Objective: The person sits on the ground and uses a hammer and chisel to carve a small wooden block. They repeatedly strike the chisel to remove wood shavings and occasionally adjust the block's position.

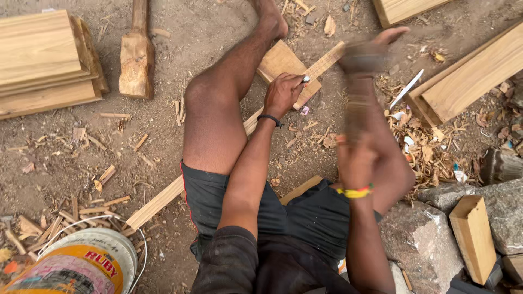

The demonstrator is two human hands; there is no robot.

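Our left hand (283, 93) is curled tight around a small metal chisel (305, 79), pressing its tip on the long pale wooden strip (321, 66). The strip lies on a flat square wooden block (278, 62) on the dirt ground (65, 158), at about 12 o'clock from us. Our right hand (357, 160) is closed around the handle of a blurry wooden mallet (362, 57), at about 1 o'clock. A painted bucket (81, 264) sits at 8 o'clock.
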